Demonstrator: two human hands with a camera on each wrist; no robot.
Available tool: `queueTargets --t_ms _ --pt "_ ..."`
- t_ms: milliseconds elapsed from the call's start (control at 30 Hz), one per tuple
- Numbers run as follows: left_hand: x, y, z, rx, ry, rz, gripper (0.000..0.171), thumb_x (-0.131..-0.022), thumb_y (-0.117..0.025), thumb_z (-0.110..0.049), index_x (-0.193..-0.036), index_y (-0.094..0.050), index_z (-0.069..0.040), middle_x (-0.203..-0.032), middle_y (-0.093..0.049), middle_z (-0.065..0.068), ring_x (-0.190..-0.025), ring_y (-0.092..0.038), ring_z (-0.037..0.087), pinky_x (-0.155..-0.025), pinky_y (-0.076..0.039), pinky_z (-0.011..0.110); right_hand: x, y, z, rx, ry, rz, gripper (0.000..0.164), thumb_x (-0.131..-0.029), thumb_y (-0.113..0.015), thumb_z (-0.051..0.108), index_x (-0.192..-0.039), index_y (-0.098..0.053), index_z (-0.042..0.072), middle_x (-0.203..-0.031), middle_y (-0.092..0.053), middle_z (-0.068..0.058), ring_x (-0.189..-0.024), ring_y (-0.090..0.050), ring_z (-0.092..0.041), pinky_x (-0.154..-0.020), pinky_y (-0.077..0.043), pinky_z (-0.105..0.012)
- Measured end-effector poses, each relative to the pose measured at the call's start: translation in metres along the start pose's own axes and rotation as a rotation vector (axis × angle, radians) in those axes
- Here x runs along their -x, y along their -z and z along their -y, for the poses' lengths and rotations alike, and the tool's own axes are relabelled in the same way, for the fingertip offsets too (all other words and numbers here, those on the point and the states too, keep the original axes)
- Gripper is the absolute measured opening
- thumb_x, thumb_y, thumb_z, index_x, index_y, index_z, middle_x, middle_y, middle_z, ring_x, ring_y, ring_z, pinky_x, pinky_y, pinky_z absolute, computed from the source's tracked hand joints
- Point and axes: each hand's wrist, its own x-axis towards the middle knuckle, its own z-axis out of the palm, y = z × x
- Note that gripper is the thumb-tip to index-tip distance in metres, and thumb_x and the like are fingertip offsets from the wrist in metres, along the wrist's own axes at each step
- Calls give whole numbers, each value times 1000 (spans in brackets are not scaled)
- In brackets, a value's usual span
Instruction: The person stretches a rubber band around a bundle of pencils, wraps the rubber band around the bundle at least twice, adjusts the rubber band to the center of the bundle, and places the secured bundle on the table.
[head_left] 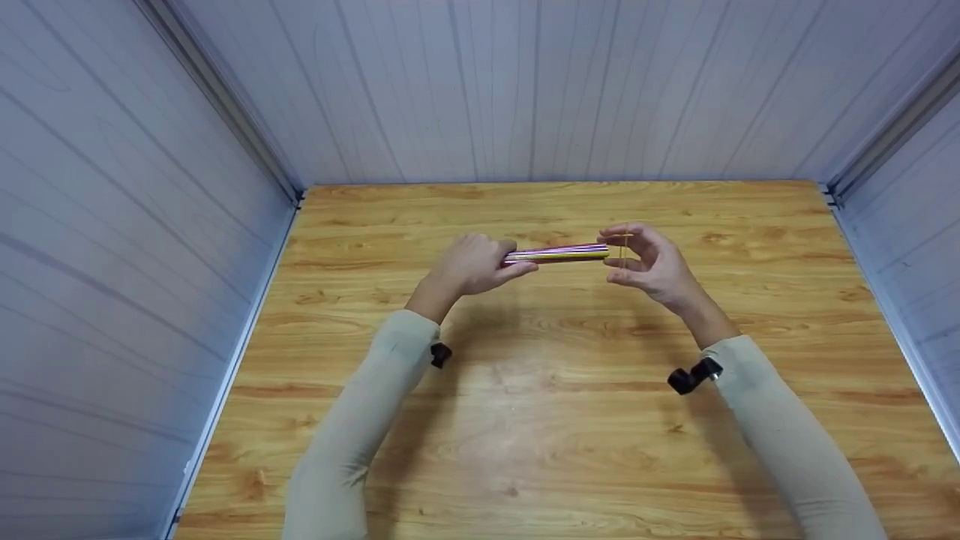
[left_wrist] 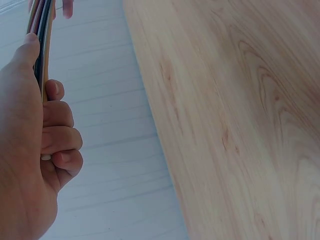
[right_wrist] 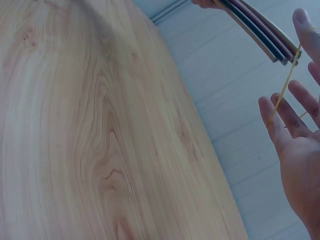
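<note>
Pale panelled walls [head_left: 495,90] box in the scene, and below them the wood-grain bench [head_left: 540,450] spreads wide. Two light-sleeved arms [head_left: 367,409] reach over it, and here come the hands: the left hand [head_left: 474,264] wraps round its load, fingers curled in and thumb laid along the side, while the right hand [head_left: 658,264] has its fingers spread, thumb well away from the rest. Between them, up off the bench — a bundle of slim coloured sticks [head_left: 562,253], one end tucked into the left hand. Its long axis runs across the head view, nearly level, free end pointing right at those spread fingers. The left hand is nearer, being the holder; the right stands just beyond the tip. And the smallest piece — a thin yellow elastic band [right_wrist: 284,89], stretched over the right fingers, its loop set crosswise just beside the free end. That's the relation that counts: loop across, bundle aimed into it. Touching or apart? Cannot tell from here.
</note>
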Motion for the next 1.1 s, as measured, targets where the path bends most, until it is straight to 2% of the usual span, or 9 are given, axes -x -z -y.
queueTargets --t_ms 167,300,367,467,533,633,700,933,1100 --pt "-4 -5 -4 -21 -20 -5 58 -114 -54 -65 -97 -67 -10 -71 -49 -5 -61 -43 12 -60 -31 28 -5 -8 -1 26 2 15 65 -90 -80 -22 -150 -57 -12 -147 -69 -10 -139 -66 -16 -108 -61 -27" --pt "-6 -7 -6 -34 -23 -5 58 -114 -53 -66 -96 -66 -12 -71 -50 -5 -61 -44 12 -59 -31 28 -7 -15 1 26 7 41 65 -89 -80 -23 -149 -57 -14 -147 -68 -15 -135 -69 -17 -110 -62 -31" --pt "-6 -7 -7 -33 -27 -3 58 -114 -53 -66 -95 -64 -13 -71 -49 -5 -61 -44 12 -60 -31 28 -8 -20 2 19 4 52 64 -89 -79 -22 -149 -56 -15 -149 -65 -25 -134 -70 -19 -109 -63 -33" --pt "-8 -9 -9 -23 -40 3 57 -114 -54 -65 -94 -63 -13 -71 -47 -5 -62 -43 12 -61 -32 29 -10 -25 2 53 -1 53 64 -91 -84 -16 -149 -59 -11 -150 -64 -30 -135 -71 -22 -104 -66 -34" --pt "-9 -10 -11 -16 -50 4 56 -114 -54 -65 -92 -62 -14 -71 -46 -6 -62 -42 12 -61 -31 28 -11 -27 1 81 -1 50 63 -91 -84 -16 -149 -60 -9 -151 -67 -27 -135 -73 -19 -100 -66 -32" --pt "-9 -11 -12 -5 -58 5 55 -114 -54 -64 -91 -60 -14 -70 -44 -6 -61 -40 11 -61 -31 28 -12 -30 0 104 9 58 63 -91 -83 -17 -149 -62 -7 -147 -75 -10 -135 -74 -14 -100 -66 -32" --pt "-9 -11 -12 0 -59 6 55 -115 -54 -64 -91 -61 -14 -70 -45 -6 -61 -40 11 -61 -31 28 -12 -32 -1 99 12 62 62 -90 -82 -18 -149 -63 -8 -146 -76 -6 -135 -74 -14 -100 -66 -30" --pt "-8 -14 -11 -11 -48 12 58 -114 -54 -64 -99 -69 -11 -73 -52 -4 -64 -45 13 -62 -34 30 -13 -35 -2 102 23 54 55 -91 -83 -16 -144 -68 -8 -143 -78 -11 -131 -77 -12 -97 -67 -30" --pt "-7 -19 -12 -33 -59 30 58 -115 -54 -63 -94 -68 -10 -72 -50 -4 -63 -45 13 -61 -33 29 -13 -37 -1 93 35 53 49 -90 -86 -12 -137 -74 -7 -140 -81 0 -131 -77 -11 -96 -67 -28"
